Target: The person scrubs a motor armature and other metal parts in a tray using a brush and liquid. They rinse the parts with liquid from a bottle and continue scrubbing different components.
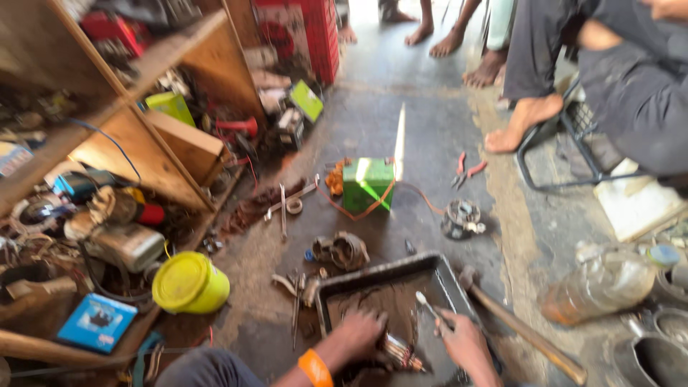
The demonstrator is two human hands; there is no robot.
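Left hand [358,331]: down inside the metal tray [444,276], fingers curled over a motor armature [398,351] with copper windings; the grip is wrapped on the part, pressing it to the tray bottom. An orange wristband [315,367] sits on that forearm.
Right hand [464,342]: at the tray's right side, fingers pinched round a thin brush-like tool [428,306] whose pale tip points up and away; the view is blurred, so its exact kind cannot be told.
Armature, place: low in the tray, between the two hands, lying in dark oily liquid.
Armature, handling: by its look heavy for its bulk, stiff, and probably slick with the liquid. The copper windings look easy to nick, so the steel core or shaft ends seem the safer places to hold.
Around the tray: a wooden-handled hammer [527,333] lies just right of it; a round motor part [342,251] and loose spanners [295,304] lie on the floor beyond and left.
Further off: a green battery [368,183] with orange wires, red-handled pliers [464,172], a yellow-lidded tub [190,283], a plastic bottle [602,283].
Others: bare feet [519,122] of people nearby.
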